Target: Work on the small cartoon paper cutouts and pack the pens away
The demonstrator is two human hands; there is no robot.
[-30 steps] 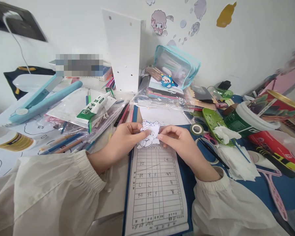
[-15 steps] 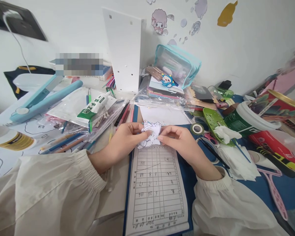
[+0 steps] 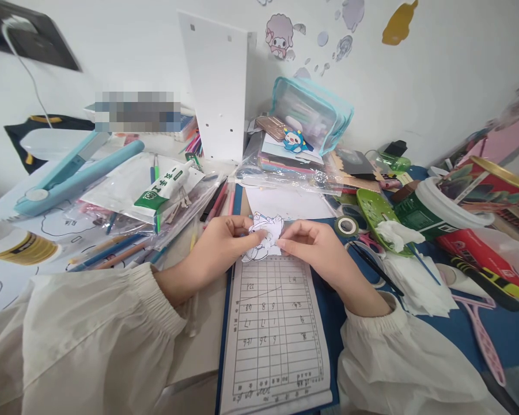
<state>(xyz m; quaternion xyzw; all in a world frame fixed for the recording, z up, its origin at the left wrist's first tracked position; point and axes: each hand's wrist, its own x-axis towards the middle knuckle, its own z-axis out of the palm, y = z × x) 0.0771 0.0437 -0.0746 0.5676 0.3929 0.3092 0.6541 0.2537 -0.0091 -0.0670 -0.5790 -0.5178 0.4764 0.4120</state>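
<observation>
A white paper cutout [image 3: 266, 239] with a line-drawn cartoon figure is held up between my two hands. My left hand [image 3: 224, 241] pinches its left side, the thumb lying across the front. At the right edge, my right hand [image 3: 311, 245] has thumb and fingertips closed on the paper. Just below the cutout lies a printed form pad [image 3: 280, 346] with handwritten figures, upside down to me. Beyond it is a blank white sheet [image 3: 285, 203].
On the left are a light-blue hair straightener [image 3: 82, 173], a green-and-white tube [image 3: 164, 187] and several pencils [image 3: 116, 253]. To the right lie a tape roll [image 3: 346, 226], a green tray [image 3: 374, 210], tissues [image 3: 419, 282], a white-rimmed tub [image 3: 440, 202] and a pink razor [image 3: 484, 340].
Both hands keep their hold on the paper cutout, which has tilted very slightly. Otherwise only a small shift of the camera view shows.
</observation>
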